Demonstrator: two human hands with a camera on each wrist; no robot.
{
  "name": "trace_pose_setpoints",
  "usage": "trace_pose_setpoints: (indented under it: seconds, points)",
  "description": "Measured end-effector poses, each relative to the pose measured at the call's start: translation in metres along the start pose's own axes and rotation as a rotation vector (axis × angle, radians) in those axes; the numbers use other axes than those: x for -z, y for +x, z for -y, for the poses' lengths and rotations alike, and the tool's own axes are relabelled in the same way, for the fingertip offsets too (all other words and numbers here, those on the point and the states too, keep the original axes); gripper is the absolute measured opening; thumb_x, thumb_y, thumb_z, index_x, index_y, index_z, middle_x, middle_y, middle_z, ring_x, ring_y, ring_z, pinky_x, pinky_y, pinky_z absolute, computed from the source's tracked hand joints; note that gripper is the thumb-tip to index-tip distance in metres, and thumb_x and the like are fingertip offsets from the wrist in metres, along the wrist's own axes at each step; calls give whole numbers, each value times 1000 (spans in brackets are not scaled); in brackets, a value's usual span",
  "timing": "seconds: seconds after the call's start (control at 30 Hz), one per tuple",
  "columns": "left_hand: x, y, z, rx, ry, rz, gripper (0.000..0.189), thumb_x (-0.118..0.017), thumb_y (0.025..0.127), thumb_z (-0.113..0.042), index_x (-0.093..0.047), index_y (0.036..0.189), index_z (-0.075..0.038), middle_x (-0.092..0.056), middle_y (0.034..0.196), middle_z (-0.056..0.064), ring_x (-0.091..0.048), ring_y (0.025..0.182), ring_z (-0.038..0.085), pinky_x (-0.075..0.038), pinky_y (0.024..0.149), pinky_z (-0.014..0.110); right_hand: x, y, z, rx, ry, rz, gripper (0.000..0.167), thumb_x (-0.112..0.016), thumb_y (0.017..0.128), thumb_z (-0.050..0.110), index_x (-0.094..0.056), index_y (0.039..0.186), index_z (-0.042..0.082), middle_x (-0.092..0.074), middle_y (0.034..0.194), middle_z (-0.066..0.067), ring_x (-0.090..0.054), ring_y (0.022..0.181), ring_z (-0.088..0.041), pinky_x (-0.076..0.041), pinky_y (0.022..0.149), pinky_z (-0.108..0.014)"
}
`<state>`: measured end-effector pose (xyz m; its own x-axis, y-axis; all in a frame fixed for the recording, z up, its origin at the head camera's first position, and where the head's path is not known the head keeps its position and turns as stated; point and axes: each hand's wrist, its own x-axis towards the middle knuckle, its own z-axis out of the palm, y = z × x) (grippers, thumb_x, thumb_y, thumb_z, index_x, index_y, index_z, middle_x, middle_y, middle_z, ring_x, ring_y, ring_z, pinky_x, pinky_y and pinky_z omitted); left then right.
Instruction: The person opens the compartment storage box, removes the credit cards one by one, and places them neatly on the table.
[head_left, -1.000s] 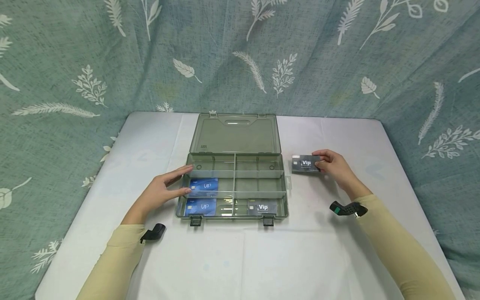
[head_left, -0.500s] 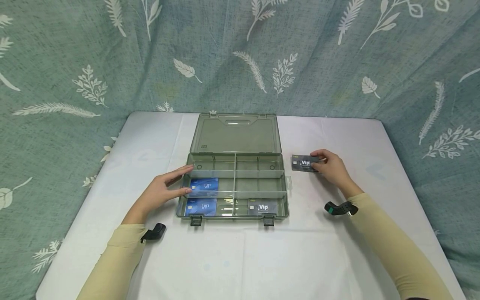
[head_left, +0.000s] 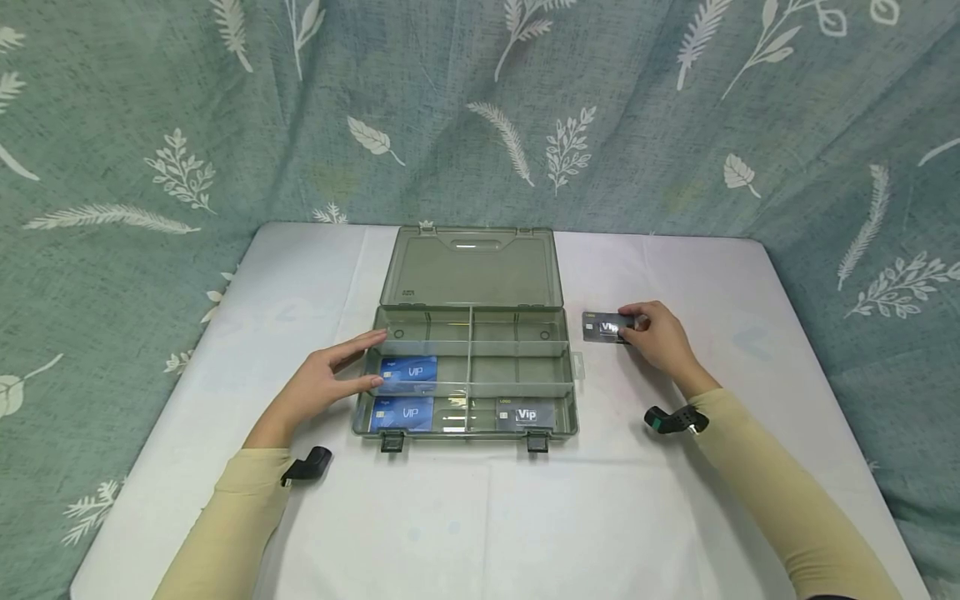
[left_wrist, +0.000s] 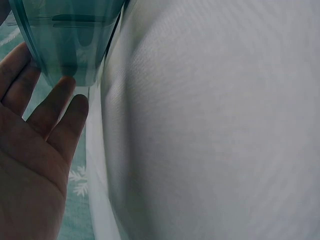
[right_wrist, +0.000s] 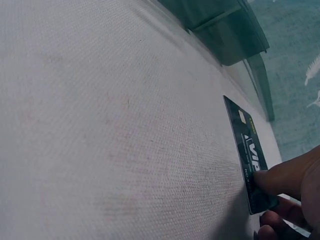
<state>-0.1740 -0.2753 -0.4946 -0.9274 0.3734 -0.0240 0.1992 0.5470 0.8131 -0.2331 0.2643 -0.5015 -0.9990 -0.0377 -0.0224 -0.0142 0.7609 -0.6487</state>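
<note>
My right hand (head_left: pixel 660 340) pinches a dark grey VIP card (head_left: pixel 598 327) by its right end, thumb on the printed face, just right of the box. The same card (right_wrist: pixel 244 142) shows its chip and lettering in the right wrist view. On the box's left side rests my left hand (head_left: pixel 322 385), fingers and thumb spread along the wall, gripping no card. The open green see-through box (head_left: pixel 517 364) has a divided tray. Blue VIP cards lie in the left middle compartment (head_left: pixel 408 369) and left front compartment (head_left: pixel 402 413). Another grey card (head_left: pixel 525 413) lies in the right front compartment.
The box's lid (head_left: pixel 472 268) is folded back behind the tray. Two latches (head_left: pixel 537 442) stick out at the front edge. A white cloth (head_left: pixel 480 517) covers the table, and a patterned green curtain (head_left: pixel 450 108) hangs behind and at the sides.
My right hand has shifted slightly left and its forearm has swung inward. The grey card stays in nearly the same place, pinched throughout. My left hand and the box have not moved.
</note>
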Motion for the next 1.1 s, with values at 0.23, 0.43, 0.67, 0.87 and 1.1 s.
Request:
trace_pose_setpoints:
  seconds: [0.23, 0.43, 0.67, 0.87, 1.1]
  points:
    - [0, 0, 1, -21, 14, -4, 69, -81, 89, -31, -52, 151, -22, -41, 159, -11, -36, 148, 21, -32, 121, 35, -1, 0, 2, -13, -14, -8, 35, -70, 95, 11, -66, 128, 1, -54, 118, -18, -50, 88, -27, -39, 70, -33]
    - [0, 0, 0, -4, -2, -3, 70, -81, 89, -33, -52, 152, -24, -41, 158, -14, -35, 148, 18, -31, 121, 37, -2, -2, 3, -8, -16, -13, 36, -70, 94, 10, -65, 128, -1, -53, 118, -18, -49, 87, -27, -39, 70, -34]
    - [0, -1, 0, -6, -11, 0, 70, -81, 89, -32, -52, 152, -24, -40, 158, -13, -35, 148, 20, -32, 122, 41, -4, -2, 2, -23, -19, -18, 37, -70, 95, 10, -64, 130, -1, -53, 119, -18, -49, 89, -27, -39, 70, -34]
    - [-1, -1, -1, -4, -15, -3, 70, -81, 89, -32, -52, 152, -24, -40, 158, -13, -35, 148, 20, -32, 122, 43, -3, -2, 2, -19, -10, -22, 37, -70, 95, 10, -64, 130, -1, -53, 120, -19, -49, 88, -26, -40, 71, -34]
    - [-1, -1, -1, 3, -12, -5, 70, -82, 88, -33, -52, 152, -24, -40, 158, -13, -34, 148, 20, -32, 122, 44, -3, -4, 2, -9, -2, -36, 36, -70, 95, 10, -65, 129, 0, -54, 120, -19, -51, 88, -26, -41, 71, -33]
